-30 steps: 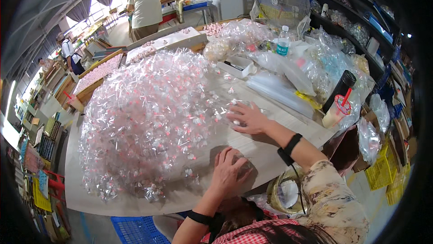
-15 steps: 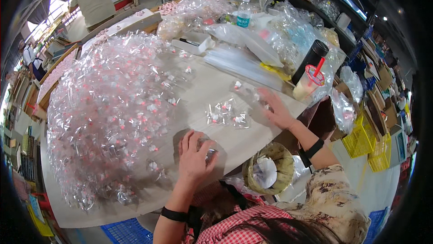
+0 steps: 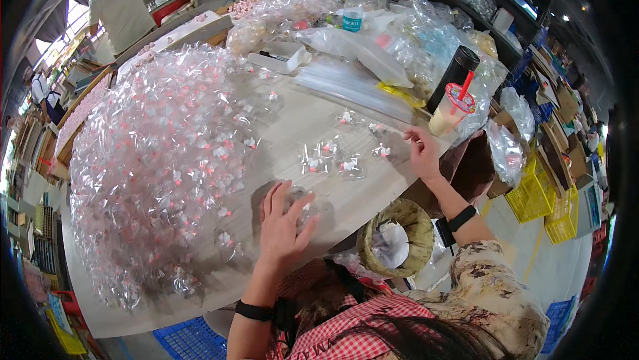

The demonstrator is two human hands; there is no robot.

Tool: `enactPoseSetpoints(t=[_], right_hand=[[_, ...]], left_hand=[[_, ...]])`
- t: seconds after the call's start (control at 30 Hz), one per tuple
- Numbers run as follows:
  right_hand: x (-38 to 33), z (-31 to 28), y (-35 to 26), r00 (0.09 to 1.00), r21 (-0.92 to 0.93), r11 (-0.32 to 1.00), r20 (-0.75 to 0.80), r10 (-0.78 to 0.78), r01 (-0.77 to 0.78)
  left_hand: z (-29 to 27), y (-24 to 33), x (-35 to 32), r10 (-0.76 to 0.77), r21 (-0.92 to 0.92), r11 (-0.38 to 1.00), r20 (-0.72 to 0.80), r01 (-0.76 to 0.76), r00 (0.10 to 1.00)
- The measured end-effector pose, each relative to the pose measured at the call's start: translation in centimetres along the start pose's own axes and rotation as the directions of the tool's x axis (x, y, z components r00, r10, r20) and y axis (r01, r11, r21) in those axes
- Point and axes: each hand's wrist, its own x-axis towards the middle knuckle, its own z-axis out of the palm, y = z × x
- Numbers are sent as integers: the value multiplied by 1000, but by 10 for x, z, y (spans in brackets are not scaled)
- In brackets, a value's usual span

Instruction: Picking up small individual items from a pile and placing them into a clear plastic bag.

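Packets point(image 3: 349, 166) of clear film, each with small white and pink pieces inside, lie in a loose cluster at the centre of the frame, on bare bench point(image 3: 286, 130) between the two hands. The left hand point(image 3: 285, 230) is below and to the left of this cluster, palm down, its fingers fanned apart and pointing toward the top of the frame; its grip clasps nothing that shows. One single packet point(image 3: 307, 207) lies by its thumb and index finger, partly hidden, and whether the hand touches it I cannot tell. The right hand point(image 3: 423, 154) is right of centre, near the bench's edge, fingers curled and turned toward the left of the frame; whether its grip is pinched on anything I cannot tell. Just left of those fingertips is a loose packet point(image 3: 381, 152), nearer to the right hand than to the left, with two more up and to its left. The films are crumpled and roughly square, so no clear long axis shows. A large heap point(image 3: 160, 174) of similar packets fills the left of the frame, well apart from the right hand, while a drink cup point(image 3: 447, 114) stands above that hand, right of centre.
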Motion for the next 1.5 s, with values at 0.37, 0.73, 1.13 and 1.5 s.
enactPoseSetpoints(t=[0.37,0.73,1.13,1.5], right_hand=[[3,103,-184,865,751,555,490,-105,-358],[-35,101,-166,511,346,700,496,-702,625],[-71,-42,-83,436,229,973,873,-219,29],[79,56,-49,744,168,913,534,-402,372]], left_hand=[[2,-27,-3,-333,-831,538,-55,142,941],[-1,-26,-11,-364,-794,577,-43,190,930],[22,6,46,14,-97,995,-148,-29,989],[64,0,60,84,103,992,-153,-69,985]])
